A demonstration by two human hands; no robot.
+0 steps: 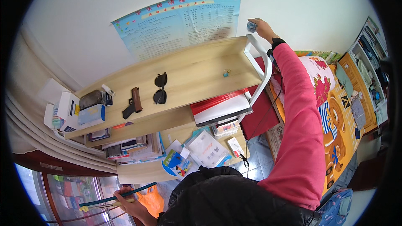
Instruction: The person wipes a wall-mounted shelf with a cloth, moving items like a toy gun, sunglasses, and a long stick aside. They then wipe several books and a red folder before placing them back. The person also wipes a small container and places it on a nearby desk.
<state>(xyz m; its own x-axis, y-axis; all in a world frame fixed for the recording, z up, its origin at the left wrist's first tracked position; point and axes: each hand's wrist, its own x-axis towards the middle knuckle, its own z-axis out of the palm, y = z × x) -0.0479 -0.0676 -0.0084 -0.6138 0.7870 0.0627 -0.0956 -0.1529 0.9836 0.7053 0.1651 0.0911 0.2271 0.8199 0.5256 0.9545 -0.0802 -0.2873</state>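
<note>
My right hand (263, 29) reaches out far ahead, against the white wall past the right end of a wooden shelf (188, 73). Its fingers close on a small crumpled grey-blue wad (251, 26), perhaps cloth. At the lower left, my left hand (125, 201) grips a long dark green stick (144, 187) together with a thinner pale stick; a yellow tip (84, 208) shows at their far left end. On the shelf's top board lie black sunglasses (160, 88), a brown pistol-shaped thing (133, 104) and a small blue-and-yellow object (226, 73).
A white box (68, 108), dark pouch (91, 99) and blue packet (91, 114) crowd the shelf's left end. Below, books and papers (207, 148) cover the desk, beside a white power strip (235, 146) with a black cable. A bed (341, 129) stands at the right.
</note>
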